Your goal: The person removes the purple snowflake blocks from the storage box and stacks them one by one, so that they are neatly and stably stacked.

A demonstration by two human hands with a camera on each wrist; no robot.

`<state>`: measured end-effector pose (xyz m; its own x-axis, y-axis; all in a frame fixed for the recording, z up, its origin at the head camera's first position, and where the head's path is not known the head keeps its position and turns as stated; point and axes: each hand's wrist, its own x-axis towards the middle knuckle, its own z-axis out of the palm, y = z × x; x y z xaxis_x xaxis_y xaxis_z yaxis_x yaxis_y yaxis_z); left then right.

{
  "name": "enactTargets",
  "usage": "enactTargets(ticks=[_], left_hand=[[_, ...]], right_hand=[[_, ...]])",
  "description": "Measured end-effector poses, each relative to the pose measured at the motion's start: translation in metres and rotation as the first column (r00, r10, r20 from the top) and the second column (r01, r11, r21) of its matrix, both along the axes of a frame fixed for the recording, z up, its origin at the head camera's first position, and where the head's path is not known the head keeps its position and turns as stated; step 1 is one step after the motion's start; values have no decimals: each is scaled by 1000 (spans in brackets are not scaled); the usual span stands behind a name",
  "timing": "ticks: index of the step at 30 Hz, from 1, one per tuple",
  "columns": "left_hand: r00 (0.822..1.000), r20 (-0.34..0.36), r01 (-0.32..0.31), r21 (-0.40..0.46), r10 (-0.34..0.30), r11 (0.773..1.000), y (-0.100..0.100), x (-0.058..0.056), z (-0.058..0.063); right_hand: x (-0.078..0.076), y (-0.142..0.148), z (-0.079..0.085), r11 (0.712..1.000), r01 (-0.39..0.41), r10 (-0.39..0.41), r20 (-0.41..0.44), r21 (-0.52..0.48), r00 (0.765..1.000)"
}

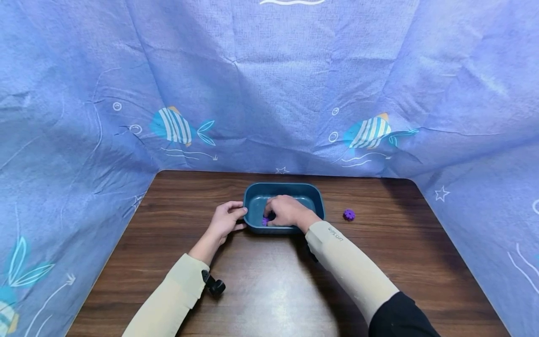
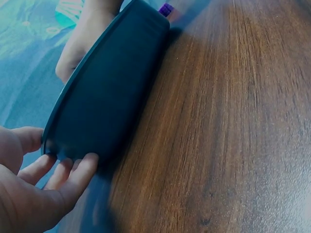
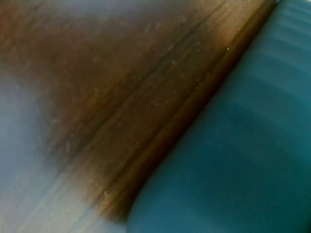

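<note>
A dark teal rectangular bin stands near the far side of the table. My left hand pinches its left end, with the thumb at the rim and the other fingertips against the outer wall. My right hand reaches down inside the bin over the near wall, its fingers curled. Between its thumb and fingertips shows a small purple gear-shaped piece, partly hidden by the hand. In the right wrist view only the bin's outer side shows; the hand is out of sight there.
Another purple gear-shaped piece lies on the wooden table to the right of the bin. A blue fabric backdrop with printed fish hangs around the table's far and side edges. A small black camera is strapped at the left wrist.
</note>
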<state>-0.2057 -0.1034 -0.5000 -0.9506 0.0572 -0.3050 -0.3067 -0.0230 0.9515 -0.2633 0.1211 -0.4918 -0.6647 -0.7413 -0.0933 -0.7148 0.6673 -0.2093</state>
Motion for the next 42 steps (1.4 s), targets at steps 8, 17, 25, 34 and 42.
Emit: enactTargets(ticks=[8, 17, 25, 34, 42], left_hand=[[1000, -5, 6, 7, -6, 1000, 0, -2, 3], [1000, 1, 13, 3, -13, 1000, 0, -2, 2], [1000, 1, 7, -3, -7, 1000, 3, -3, 1], [1000, 19, -2, -10, 2, 1000, 2, -1, -1], [1000, 6, -4, -12, 4, 1000, 0, -2, -2]], right_hand=[[-3, -1, 6, 998, -24, 24, 0, 53, 1000], [-3, 0, 10, 995, -30, 29, 19, 90, 999], [-5, 3, 8, 998, -7, 5, 32, 57, 999], [-6, 14, 2, 992, 76, -59, 161, -100, 985], [-4, 25, 1, 982, 115, -83, 209, -147, 974]])
